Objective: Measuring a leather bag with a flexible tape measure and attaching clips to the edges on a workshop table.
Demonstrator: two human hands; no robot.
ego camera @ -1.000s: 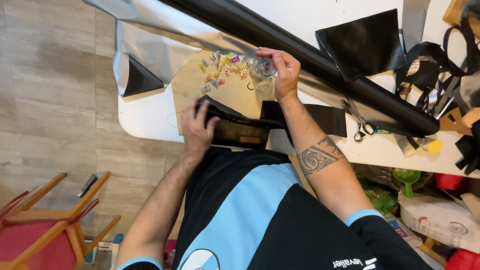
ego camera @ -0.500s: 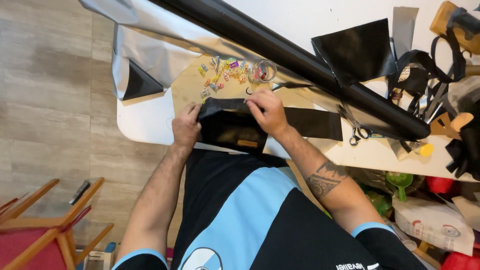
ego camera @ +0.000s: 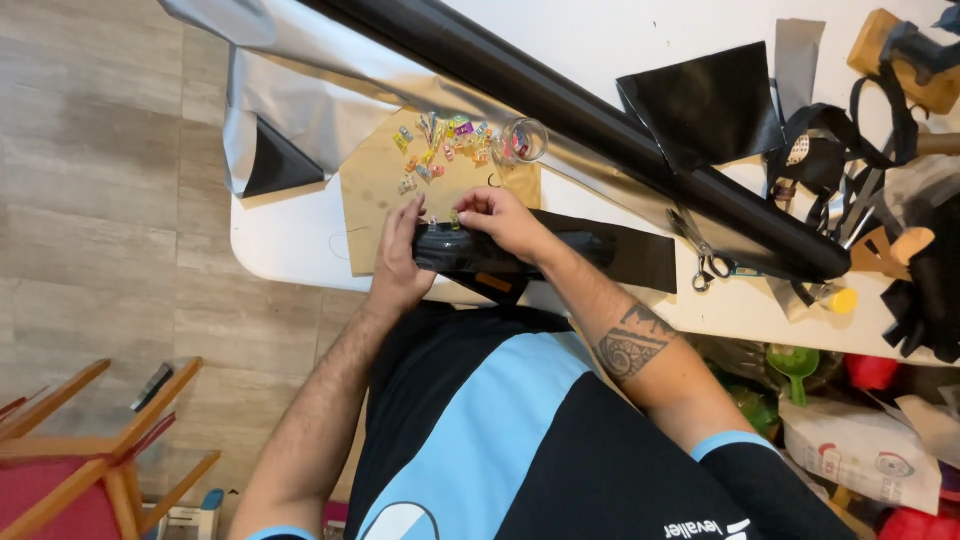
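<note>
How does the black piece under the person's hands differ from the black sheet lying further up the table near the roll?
The folded black piece is bunched and doubled over at the table's near edge; the flat black sheet lies spread out beyond the black roll. The left hand and right hand both grip the folded piece; nothing touches the flat sheet. Small clips sit on the folded piece's edge; the sheet has none. Both look glossy black.

The folded piece (ego camera: 470, 250) looks like glossy black faux leather, as does the roll (ego camera: 600, 120), whose loose sheet is matt grey on its back. The pattern (ego camera: 380, 190) is dull brown paper. The clips (ego camera: 440, 145) seem glossy coloured plastic; the jar (ego camera: 527, 140) is clear, possibly glass. The table (ego camera: 280, 235) is smooth white.
</note>
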